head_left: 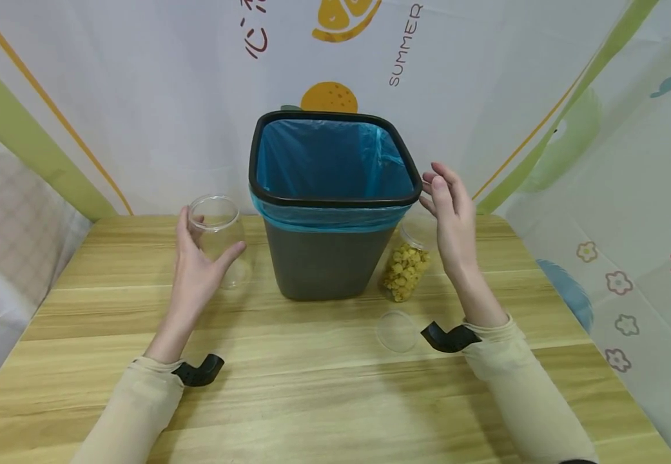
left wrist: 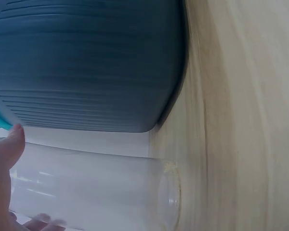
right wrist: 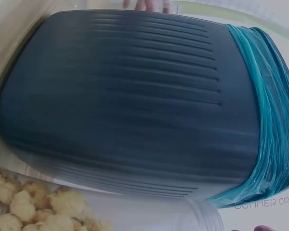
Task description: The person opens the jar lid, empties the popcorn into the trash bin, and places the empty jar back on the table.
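My left hand [head_left: 198, 261] holds a clear plastic jar [head_left: 218, 225] without a lid, its thumb on the near side and fingers around the far side. In the left wrist view, yellowish crumbs lie at the bottom of that jar [left wrist: 94, 185]. My right hand [head_left: 451, 219] is raised with loosely bent fingers beside the rim of a grey trash bin [head_left: 326, 258]; whether the fingertips touch the rim I cannot tell. Below that hand stands a second clear jar with popcorn [head_left: 406, 274], also seen as popcorn [right wrist: 26, 207] in the right wrist view.
A blue bag [head_left: 312, 158] lines the bin, folded over under its black rim [head_left: 335, 202]. One round clear lid [head_left: 398, 331] lies on the wooden table [head_left: 306, 386] in front of the popcorn jar. Printed curtains [head_left: 184, 96] hang behind the table and at its sides.
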Motion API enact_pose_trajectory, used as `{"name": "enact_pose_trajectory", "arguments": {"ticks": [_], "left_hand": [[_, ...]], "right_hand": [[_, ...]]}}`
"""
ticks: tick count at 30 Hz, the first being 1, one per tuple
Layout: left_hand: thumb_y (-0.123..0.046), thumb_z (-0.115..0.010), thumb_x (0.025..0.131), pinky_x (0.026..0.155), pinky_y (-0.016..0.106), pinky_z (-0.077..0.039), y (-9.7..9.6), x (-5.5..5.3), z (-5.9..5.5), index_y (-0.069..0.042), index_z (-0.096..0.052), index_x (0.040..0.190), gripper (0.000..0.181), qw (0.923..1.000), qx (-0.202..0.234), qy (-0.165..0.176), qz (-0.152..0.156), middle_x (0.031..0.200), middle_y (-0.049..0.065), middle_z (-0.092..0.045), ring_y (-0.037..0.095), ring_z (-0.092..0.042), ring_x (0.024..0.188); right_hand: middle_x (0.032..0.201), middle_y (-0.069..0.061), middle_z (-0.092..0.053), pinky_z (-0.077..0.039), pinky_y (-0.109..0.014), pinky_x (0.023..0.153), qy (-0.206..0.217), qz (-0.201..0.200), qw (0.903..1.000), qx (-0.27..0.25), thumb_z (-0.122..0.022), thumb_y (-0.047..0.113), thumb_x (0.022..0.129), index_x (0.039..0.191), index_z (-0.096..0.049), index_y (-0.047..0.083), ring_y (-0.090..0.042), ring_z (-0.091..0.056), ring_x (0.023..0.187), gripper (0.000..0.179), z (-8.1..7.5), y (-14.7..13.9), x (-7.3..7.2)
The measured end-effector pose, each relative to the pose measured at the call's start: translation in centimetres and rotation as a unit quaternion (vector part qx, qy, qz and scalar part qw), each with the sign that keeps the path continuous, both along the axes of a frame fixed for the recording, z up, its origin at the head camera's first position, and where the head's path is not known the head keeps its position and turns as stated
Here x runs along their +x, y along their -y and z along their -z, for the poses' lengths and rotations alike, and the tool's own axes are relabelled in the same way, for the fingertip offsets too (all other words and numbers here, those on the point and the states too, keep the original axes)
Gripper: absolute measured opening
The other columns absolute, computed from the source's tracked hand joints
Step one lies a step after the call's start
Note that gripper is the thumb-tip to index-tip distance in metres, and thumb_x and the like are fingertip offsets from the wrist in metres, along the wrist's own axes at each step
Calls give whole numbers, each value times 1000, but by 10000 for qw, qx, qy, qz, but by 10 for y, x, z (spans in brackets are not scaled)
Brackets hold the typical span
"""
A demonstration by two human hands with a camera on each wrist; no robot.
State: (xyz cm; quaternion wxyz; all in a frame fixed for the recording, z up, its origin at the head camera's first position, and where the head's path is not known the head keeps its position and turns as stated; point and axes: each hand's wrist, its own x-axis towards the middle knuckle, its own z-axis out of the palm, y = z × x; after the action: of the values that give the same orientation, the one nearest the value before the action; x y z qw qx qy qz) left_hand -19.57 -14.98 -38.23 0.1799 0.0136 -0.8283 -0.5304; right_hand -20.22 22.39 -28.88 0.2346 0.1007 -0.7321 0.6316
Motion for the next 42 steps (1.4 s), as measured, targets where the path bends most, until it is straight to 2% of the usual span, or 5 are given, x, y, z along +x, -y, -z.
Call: {"name": "enact_pose_trajectory", "arguments": {"ticks": [7,12,18,34,42], "left_hand": [[-36,-79,90,128,57,-24,2,7,-5,-25,-4,166,107,9998,43,-107,-171,170,12,-24,31,-25,158],[-38,-76,92,131,48,-21,3,12,-8,-25,-8,166,101,9994,94,-233,-240,170,10,-23,24,-24,158],[-35,-74,94,131,40,-21,0,18,-11,-18,-18,164,92,9974,37,-599,-391,168,9,-28,22,-27,157],[-32,-75,92,128,54,-22,-11,28,-18,-15,-28,161,85,9905,-10,-1279,-506,166,6,-33,24,-30,154],[-28,-76,91,126,53,-24,-20,34,-25,-14,-33,159,82,9855,-40,-1629,-475,164,4,-37,23,-33,152]], "right_hand": [[141,-15,-60,-44,-42,118,-14,282,9992,270,-48,36,107,148,-52,11,-23,-58,132,48,4,-5,5],[143,-10,-59,-42,-37,118,19,373,9983,446,-51,35,106,149,-51,13,-22,-54,136,49,8,-9,10],[150,-8,-55,-38,-44,122,117,386,9964,740,-54,37,104,151,-49,16,-23,-50,141,52,12,-13,14],[164,-7,-38,-29,-56,125,965,323,9834,1499,-64,41,99,161,-34,22,-28,-37,152,71,28,-25,19],[166,-9,-36,-38,-60,118,1413,205,9692,2005,-72,43,93,163,-25,28,-32,-37,152,86,34,-30,20]]}}
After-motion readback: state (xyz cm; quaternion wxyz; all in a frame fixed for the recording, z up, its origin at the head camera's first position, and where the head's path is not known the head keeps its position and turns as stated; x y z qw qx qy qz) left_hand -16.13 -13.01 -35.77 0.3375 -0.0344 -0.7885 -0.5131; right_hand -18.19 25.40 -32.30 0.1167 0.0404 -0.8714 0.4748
